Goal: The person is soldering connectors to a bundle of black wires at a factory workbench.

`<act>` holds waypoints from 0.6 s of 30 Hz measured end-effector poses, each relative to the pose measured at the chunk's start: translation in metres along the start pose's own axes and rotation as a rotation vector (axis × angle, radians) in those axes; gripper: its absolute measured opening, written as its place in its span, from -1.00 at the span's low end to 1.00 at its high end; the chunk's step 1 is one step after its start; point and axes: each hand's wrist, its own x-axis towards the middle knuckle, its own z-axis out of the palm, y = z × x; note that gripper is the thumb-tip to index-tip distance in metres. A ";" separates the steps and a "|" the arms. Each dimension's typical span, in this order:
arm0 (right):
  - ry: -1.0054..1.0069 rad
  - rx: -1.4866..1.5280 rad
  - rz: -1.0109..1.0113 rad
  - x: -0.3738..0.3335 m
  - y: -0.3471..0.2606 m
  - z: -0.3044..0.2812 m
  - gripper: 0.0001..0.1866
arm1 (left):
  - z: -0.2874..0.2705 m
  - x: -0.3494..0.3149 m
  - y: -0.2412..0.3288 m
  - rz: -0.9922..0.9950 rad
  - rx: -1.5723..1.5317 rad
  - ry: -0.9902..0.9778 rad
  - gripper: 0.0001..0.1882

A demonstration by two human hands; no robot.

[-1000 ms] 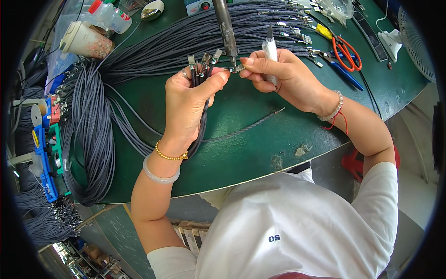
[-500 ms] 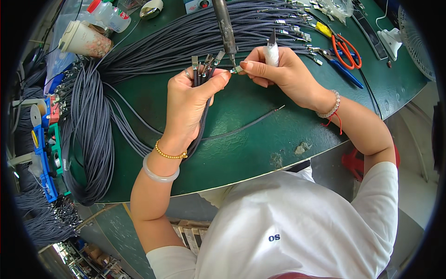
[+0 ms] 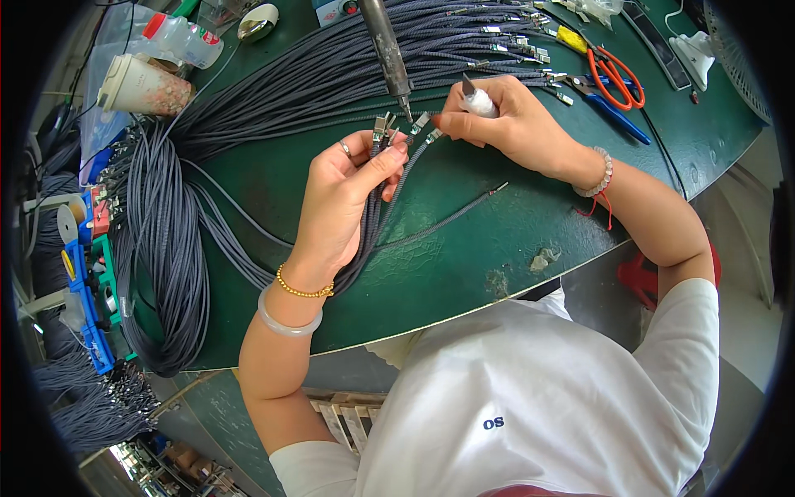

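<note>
My left hand (image 3: 344,195) grips a small bunch of grey cables (image 3: 368,232) with metal connector ends (image 3: 383,126) sticking up above my fingers. My right hand (image 3: 509,124) holds a small white-wrapped tool (image 3: 476,101) and pinches the connector end of one cable (image 3: 431,123). That connector sits just below the tip of a fixed soldering iron (image 3: 387,54), which comes down from the top edge. One loose grey cable (image 3: 451,217) lies on the green table (image 3: 464,265) below my hands.
A large bundle of grey cables (image 3: 166,248) loops over the table's left side and fans across the top. Orange-handled scissors (image 3: 614,76) and blue-handled pliers (image 3: 617,112) lie at the upper right. A paper cup (image 3: 141,85) and a plastic bottle (image 3: 178,37) stand at the upper left.
My right hand has shifted left, bringing the pinched connector under the soldering iron's tip. The left hand has stayed put with its bunch of cables.
</note>
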 end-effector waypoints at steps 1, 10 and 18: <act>0.004 0.002 0.001 0.000 0.000 -0.001 -0.77 | 0.001 0.002 -0.001 -0.003 0.002 -0.003 -0.84; 0.019 0.112 -0.074 0.003 0.007 -0.001 -0.77 | 0.009 0.007 -0.002 0.006 -0.019 -0.001 -0.84; 0.024 0.159 -0.008 0.003 0.004 -0.001 -0.76 | 0.009 0.008 0.001 0.017 -0.029 0.040 -0.82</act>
